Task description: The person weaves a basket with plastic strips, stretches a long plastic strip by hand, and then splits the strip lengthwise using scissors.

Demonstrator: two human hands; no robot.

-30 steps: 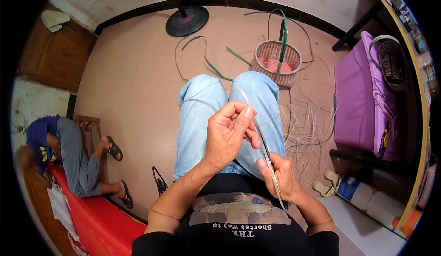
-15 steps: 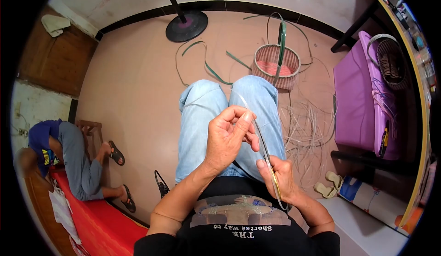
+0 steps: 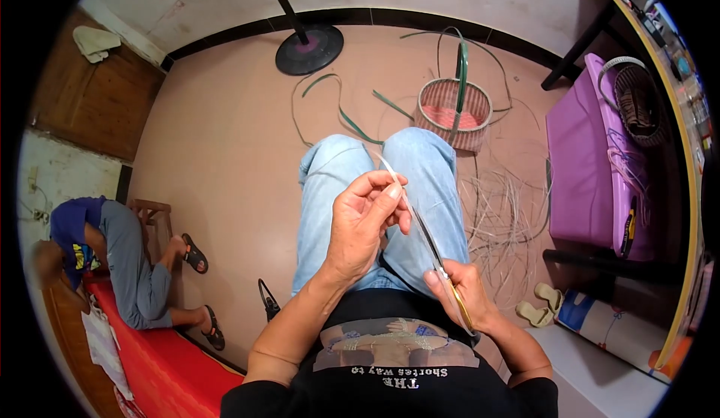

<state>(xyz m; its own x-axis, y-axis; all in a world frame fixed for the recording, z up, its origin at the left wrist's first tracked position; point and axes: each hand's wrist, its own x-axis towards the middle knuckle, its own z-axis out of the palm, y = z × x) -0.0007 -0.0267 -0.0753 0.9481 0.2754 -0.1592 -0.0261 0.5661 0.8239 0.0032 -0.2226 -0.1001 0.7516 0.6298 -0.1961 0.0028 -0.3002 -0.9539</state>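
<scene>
My left hand [image 3: 366,219] is above my knees, thumb and index finger pinching a thin pale plastic strip [image 3: 387,165]. The strip's free end points away from me, past the fingertips. My right hand [image 3: 466,292], close to my lap, is closed around a pair of scissors [image 3: 459,307] with gold-coloured handles. Their narrow dark blades slant up towards my left fingers, lying along the strip. Whether the blades touch the strip I cannot tell.
A striped woven basket [image 3: 452,114] with a green handle stands on the floor beyond my knees. Loose pale strips [image 3: 506,223] lie to the right, near a purple bin [image 3: 581,155]. A round stand base [image 3: 309,49] is ahead. Another person [image 3: 124,260] bends over at left.
My left hand has shifted slightly left and still pinches the strip. The scissors in my right hand now show more clearly alongside it. The whole view has moved a little.
</scene>
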